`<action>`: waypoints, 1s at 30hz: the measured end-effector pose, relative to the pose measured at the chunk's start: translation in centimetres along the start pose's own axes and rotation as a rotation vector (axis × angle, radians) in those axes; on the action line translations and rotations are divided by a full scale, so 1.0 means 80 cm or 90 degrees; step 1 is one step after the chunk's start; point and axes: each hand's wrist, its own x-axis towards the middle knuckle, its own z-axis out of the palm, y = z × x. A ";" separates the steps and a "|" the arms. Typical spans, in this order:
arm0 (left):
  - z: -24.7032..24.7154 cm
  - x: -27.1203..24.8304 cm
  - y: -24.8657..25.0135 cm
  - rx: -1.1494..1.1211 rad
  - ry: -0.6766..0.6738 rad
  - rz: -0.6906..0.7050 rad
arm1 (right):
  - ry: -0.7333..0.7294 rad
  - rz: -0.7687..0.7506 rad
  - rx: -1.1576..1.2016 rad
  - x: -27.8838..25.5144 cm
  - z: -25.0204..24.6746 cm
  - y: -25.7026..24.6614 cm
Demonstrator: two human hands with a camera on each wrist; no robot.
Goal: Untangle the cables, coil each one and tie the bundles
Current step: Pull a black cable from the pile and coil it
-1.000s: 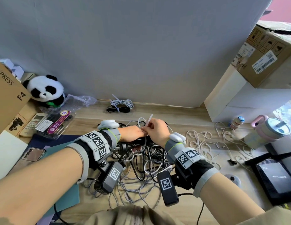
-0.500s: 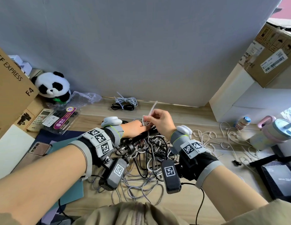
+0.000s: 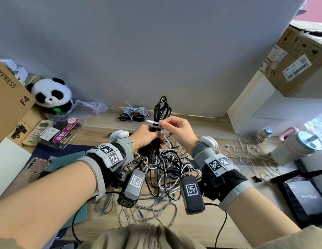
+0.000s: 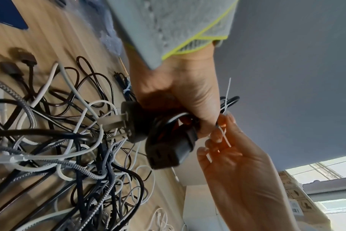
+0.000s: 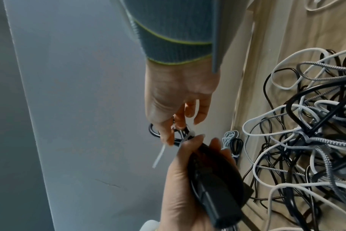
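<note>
Upright, black coiled cable point(image 3: 161, 112) in left hand point(image 3: 145, 136), white zip tie point(image 3: 154, 124) around it.

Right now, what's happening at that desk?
A person is tying a coiled black power cable. The left hand grips the coil upright, clear of the desk, while the right hand pinches a white zip tie wrapped around it. The tangled pile of cables lies unsorted below. Two tied bundles sit by the wall.
</note>
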 end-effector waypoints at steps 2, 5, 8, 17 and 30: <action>-0.001 0.000 -0.001 -0.015 0.006 0.006 | 0.011 0.015 -0.009 0.001 -0.001 -0.003; 0.001 0.001 -0.001 -0.001 0.007 0.016 | 0.023 0.024 -0.023 0.003 -0.006 -0.006; 0.004 0.001 -0.002 -0.012 0.004 0.027 | 0.016 0.027 -0.034 0.004 -0.011 -0.006; -0.002 0.002 -0.002 -0.086 0.019 -0.001 | 0.034 0.011 -0.067 0.004 -0.015 -0.013; 0.004 0.004 -0.001 0.041 -0.037 0.063 | 0.114 -0.064 -0.189 0.002 -0.016 0.013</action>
